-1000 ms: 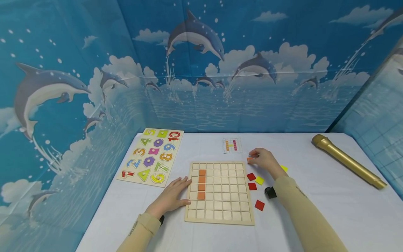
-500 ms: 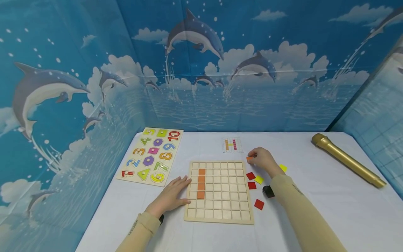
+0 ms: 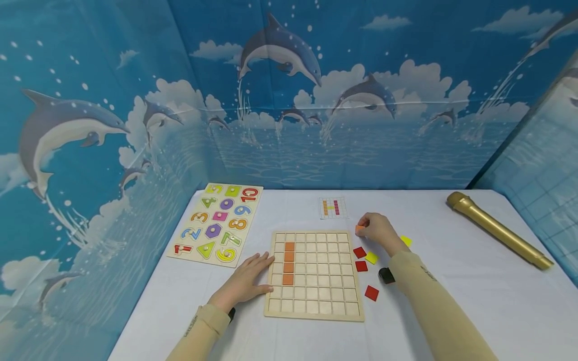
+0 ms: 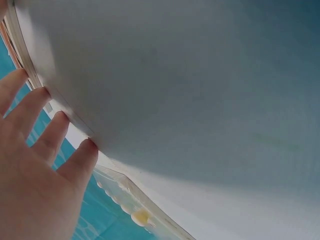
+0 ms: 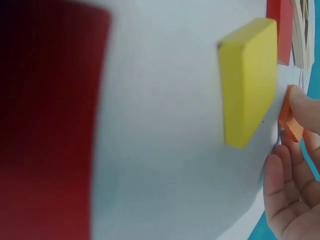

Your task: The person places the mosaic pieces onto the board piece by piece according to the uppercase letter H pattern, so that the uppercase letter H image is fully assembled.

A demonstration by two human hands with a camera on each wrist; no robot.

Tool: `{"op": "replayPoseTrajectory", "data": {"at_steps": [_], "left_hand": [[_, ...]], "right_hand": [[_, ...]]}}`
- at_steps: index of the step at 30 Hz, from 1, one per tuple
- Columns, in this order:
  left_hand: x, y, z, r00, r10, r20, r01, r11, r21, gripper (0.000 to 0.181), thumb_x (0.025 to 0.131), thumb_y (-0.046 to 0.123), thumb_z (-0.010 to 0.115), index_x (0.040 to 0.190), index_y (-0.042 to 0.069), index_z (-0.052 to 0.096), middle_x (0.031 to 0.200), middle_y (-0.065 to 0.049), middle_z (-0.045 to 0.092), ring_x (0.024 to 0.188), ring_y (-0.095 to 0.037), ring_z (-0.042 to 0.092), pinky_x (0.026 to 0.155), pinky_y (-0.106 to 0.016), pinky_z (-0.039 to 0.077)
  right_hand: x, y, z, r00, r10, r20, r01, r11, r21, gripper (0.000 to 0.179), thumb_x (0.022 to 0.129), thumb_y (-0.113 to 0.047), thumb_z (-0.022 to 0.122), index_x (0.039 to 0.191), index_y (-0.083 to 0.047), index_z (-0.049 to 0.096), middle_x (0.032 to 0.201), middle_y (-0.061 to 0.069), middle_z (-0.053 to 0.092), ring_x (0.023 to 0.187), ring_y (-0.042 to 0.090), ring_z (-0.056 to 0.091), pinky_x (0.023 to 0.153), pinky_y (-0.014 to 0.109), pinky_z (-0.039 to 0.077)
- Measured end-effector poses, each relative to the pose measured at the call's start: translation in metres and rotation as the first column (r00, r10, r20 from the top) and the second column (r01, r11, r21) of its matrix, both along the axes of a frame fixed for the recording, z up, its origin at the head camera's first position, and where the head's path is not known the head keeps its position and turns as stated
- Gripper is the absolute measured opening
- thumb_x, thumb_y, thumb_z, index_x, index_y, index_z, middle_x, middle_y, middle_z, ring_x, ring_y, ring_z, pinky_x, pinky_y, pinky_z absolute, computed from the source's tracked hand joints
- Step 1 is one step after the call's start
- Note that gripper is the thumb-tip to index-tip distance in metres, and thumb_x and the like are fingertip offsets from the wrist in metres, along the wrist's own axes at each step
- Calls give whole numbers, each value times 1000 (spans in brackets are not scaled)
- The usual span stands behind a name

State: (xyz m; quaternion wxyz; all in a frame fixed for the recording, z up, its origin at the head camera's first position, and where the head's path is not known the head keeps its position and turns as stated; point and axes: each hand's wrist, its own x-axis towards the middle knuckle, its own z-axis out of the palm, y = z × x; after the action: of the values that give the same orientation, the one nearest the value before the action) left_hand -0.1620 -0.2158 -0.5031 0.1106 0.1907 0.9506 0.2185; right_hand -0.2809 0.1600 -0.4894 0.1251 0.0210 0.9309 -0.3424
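An orange square tile (image 5: 288, 117) is pinched between the thumb and fingers of my right hand (image 3: 378, 230), just beyond the board's upper right corner. My left hand (image 3: 247, 281) lies with fingers spread at the left edge of the wooden grid board (image 3: 313, 318), fingertips and thumb touching its rim. One column of orange tiles (image 3: 288, 267) sits in the board's grid, near its left side. Beside the board on the right lie red tiles (image 3: 372, 293) and yellow tiles (image 3: 371, 257). In the right wrist view, a yellow tile (image 5: 248, 82) stands out close to the camera.
A small printed pattern card (image 3: 333, 207) lies behind the board. To the left is a number-and-shape puzzle board (image 3: 213, 230). A gold microphone (image 3: 498, 230) rests at the far right. Dolphin-print cloth (image 3: 289, 140) hangs behind the white table.
My right hand keeps its pinch on the orange tile, which has shifted and turned slightly in the fingers. The left hand and the board stay put.
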Motion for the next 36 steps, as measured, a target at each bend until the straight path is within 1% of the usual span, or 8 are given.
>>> {"op": "replayPoseTrajectory", "data": {"at_steps": [4,9,15,18,21,29,32,36], "left_hand": [[0,0,0,1000,3,7,-3,1000,-6,75,86,34,75,150,13,42,159,-11,36,147,-38,28,119,-58,29],[0,0,0,1000,2,10,-2,1000,-1,75,86,34,75,150,12,42,158,-12,36,147,-38,28,119,-58,29],[-1,0,-2,1000,1,14,-1,1000,-9,76,86,35,75,151,12,41,159,-11,35,148,-38,28,119,-58,29],[-2,-1,-3,1000,5,13,-5,1000,-16,76,86,36,75,151,14,40,159,-10,35,148,-37,27,119,-57,29],[-2,-1,-3,1000,4,9,-4,1000,-11,77,86,35,75,151,14,41,159,-10,35,148,-37,28,119,-58,29],[-2,-2,-5,1000,6,9,-6,1000,-6,76,86,34,75,151,13,41,158,-11,36,147,-37,28,118,-57,30],[-3,-2,-5,1000,8,10,-8,1000,-13,76,86,35,75,151,14,41,159,-11,35,148,-37,28,119,-57,29],[-4,-2,-4,1000,11,15,-11,1000,-17,75,86,36,75,151,15,41,159,-10,35,148,-36,27,119,-57,29]], "right_hand": [[3,4,0,1000,3,2,-3,1000,-17,25,88,-15,72,103,0,60,94,14,60,87,26,53,74,30,48],[6,12,1,1000,-10,19,11,998,-58,27,90,-21,72,106,-2,62,95,12,63,84,23,54,70,25,49],[17,8,5,1000,-6,24,10,984,-179,35,89,-30,73,109,-4,64,95,9,66,85,20,59,72,24,51],[30,-7,7,999,25,32,-15,960,-281,35,89,-29,74,110,-3,64,94,8,67,84,20,64,73,28,54],[48,-28,9,998,61,23,-49,937,-345,32,88,-27,74,109,-4,65,94,7,68,82,18,65,74,30,55],[95,-86,7,989,146,-10,-138,910,-391,17,86,-18,76,98,-9,68,87,2,67,78,12,62,70,25,51],[108,-104,4,983,182,-14,-171,895,-411,13,86,-14,75,96,-9,68,84,1,66,75,12,61,68,25,50],[120,-124,0,971,237,-33,-230,889,-396,11,85,-12,74,94,-9,68,82,0,65,72,12,59,64,24,49]]}}
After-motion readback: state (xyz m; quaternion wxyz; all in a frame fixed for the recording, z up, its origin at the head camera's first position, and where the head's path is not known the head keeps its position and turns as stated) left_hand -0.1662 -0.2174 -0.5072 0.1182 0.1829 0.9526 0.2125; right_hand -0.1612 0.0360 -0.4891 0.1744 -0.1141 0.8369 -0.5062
